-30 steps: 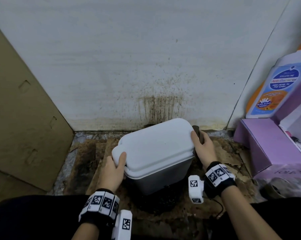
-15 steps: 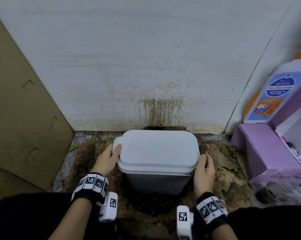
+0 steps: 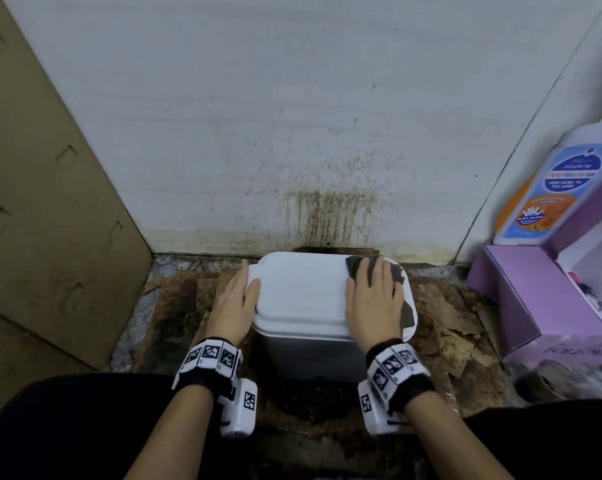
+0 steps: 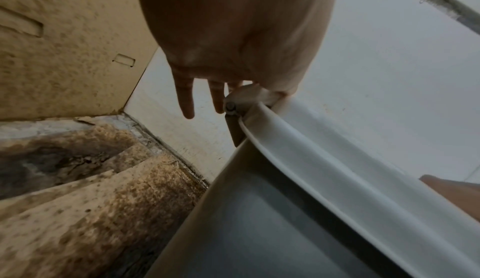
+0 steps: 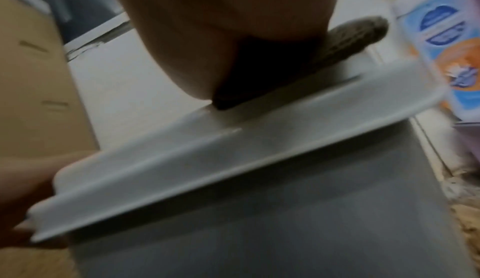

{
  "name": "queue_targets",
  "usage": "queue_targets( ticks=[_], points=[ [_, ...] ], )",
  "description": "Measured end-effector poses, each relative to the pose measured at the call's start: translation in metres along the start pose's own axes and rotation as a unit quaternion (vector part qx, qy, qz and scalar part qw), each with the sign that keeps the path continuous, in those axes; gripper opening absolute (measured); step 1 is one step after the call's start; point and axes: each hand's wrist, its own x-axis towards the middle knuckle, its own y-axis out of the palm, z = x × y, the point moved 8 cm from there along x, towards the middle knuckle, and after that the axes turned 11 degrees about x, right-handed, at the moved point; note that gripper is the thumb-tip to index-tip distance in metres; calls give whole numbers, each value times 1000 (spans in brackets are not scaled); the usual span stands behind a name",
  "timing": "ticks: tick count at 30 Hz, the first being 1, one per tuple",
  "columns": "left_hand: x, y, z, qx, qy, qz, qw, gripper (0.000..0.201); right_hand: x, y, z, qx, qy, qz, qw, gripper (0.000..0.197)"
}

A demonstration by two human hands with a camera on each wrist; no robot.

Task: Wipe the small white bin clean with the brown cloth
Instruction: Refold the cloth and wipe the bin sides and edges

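Observation:
The small white bin [image 3: 303, 299] stands on the stained floor against the wall, lid closed, grey body [image 3: 313, 355] below. My right hand [image 3: 372, 299] lies flat on the right part of the lid and presses the brown cloth [image 3: 405, 315] under its palm and straight fingers. The cloth [image 5: 345, 39] sticks out past the fingers in the right wrist view, over the lid [image 5: 233, 155]. My left hand [image 3: 235, 306] rests against the lid's left end, fingers straight [image 4: 187, 101], thumb on top of the lid edge [image 4: 324, 148].
Brown cardboard [image 3: 50, 209] leans at the left. A purple box [image 3: 535, 299] and a blue-and-orange labelled bottle [image 3: 552, 188] stand at the right. The stained white wall [image 3: 327, 216] is right behind the bin. Torn, dirty cardboard [image 3: 459, 337] covers the floor.
The bin was turned square to the wall. My right hand moved from the lid's right side up onto its top, spreading the brown cloth there. The left hand stayed at the left end.

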Motion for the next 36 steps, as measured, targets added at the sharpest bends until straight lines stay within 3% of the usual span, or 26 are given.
queue_targets(
  ticks=[5,11,15,18,22,31,36],
  points=[
    [0,0,4,-34,-23,1,999,52,-2,16,39,3,19,7,1000,59],
    [4,-2,12,-62,-35,14,997,49,2,61,119,70,-68,141,985,62],
    [7,-4,12,-78,-21,20,997,48,7,77,139,55,-104,218,969,64],
    [6,-3,11,-80,-19,14,997,48,5,75,133,-29,-184,173,967,62],
    [5,-2,12,-69,-19,9,997,49,2,62,104,-39,-237,103,965,62],
    [5,1,16,-72,-10,8,997,50,2,2,-6,-36,-86,18,995,64],
    [3,2,16,-70,-22,4,997,50,2,4,-10,-34,-38,0,999,71]
  ],
)
